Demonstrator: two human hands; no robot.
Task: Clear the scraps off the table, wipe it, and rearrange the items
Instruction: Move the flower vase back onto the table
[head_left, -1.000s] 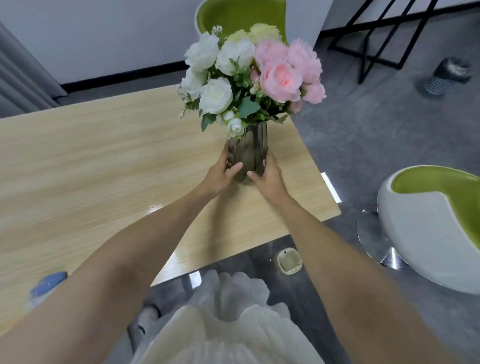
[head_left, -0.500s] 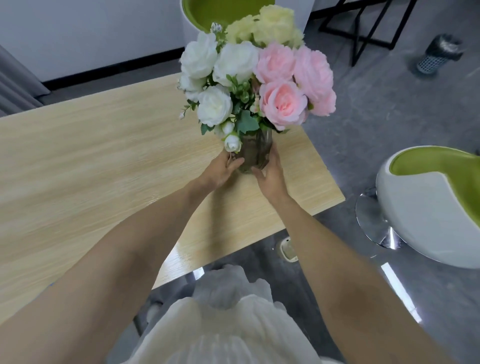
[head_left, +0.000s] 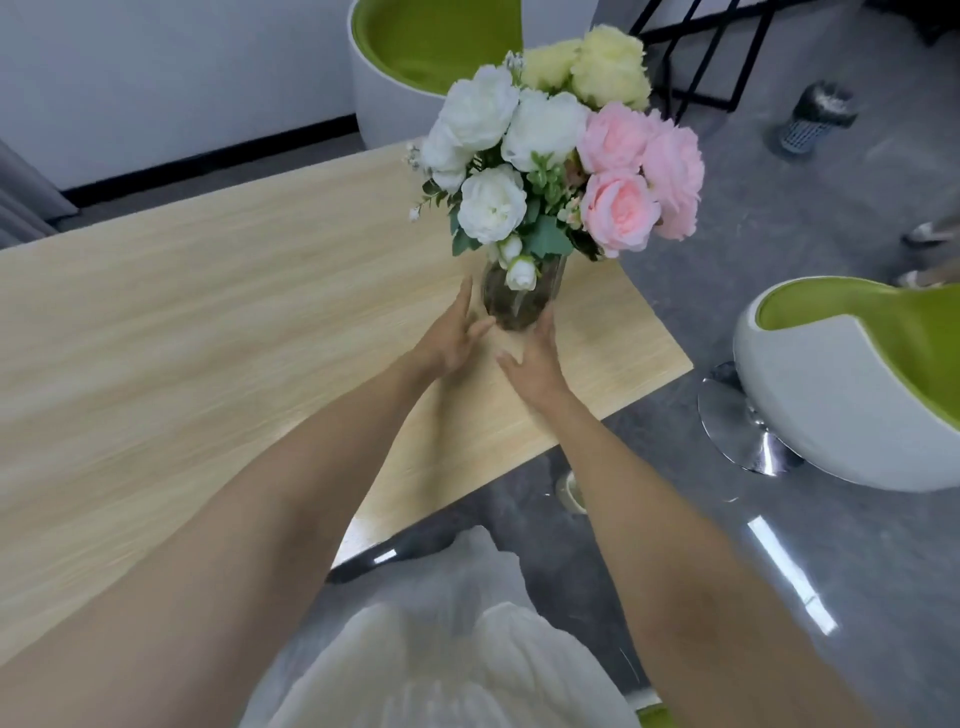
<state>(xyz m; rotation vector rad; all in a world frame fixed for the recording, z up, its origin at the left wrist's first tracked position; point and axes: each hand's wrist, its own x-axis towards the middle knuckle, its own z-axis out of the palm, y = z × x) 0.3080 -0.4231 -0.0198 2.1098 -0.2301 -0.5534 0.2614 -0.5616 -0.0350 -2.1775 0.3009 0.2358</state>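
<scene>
Vase (head_left: 521, 299): stood upright on desk (head_left: 218, 332), nr far right corner, w/ flowers (head_left: 558, 156).
L hand (head_left: 451, 340): grip released, fingers spread beside vase.
R hand (head_left: 535, 358): grip released, fingertips at vase base.

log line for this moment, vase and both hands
stage: rearrange | vase: upright on table, near right edge | left hand: open beside vase | right hand: open beside vase | scraps: none seen

Single head-worn camera looks steeply down, close over a wooden table (head_left: 208, 338), edges seemingly wide-angle warped
</scene>
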